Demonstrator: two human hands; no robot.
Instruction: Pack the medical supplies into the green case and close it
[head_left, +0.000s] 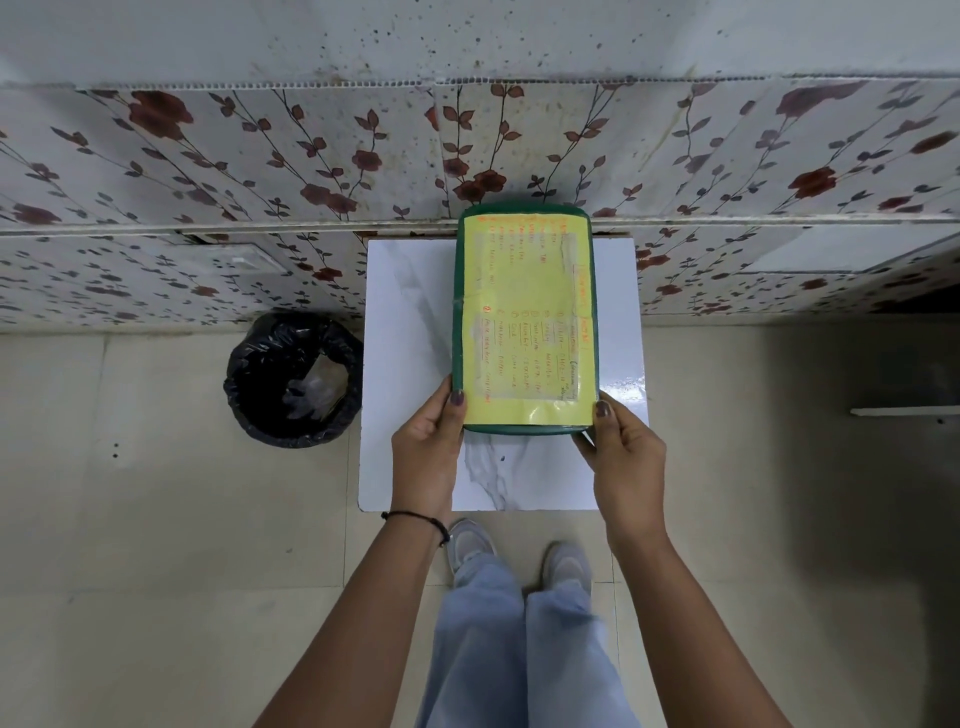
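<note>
Green rectangular plastic case, lid shut, lies on a small white marble-look square surface, long axis running away from the person, far end up against the wall. Its top is nearly all covered by a yellow paper sheet w/ orange handwriting, taped down w/ clear tape; text too small to read. Left hand holds the case's near left corner: thumb on top at the sheet's edge, fingers wrapped along the side, grip closed on the case. Right hand does the same at the near right corner, thumb on the top edge, fingers under/along the side, grip closed on the case too. Thin black band on the left wrist. Can't tell whether the near end is lifted or flat on the surface. Round bin w/ black plastic liner stands on the beige tiled floor just left of the surface. Wall behind has floral-pattern panels. Person's light blue jeans & grey shoes show below.
</note>
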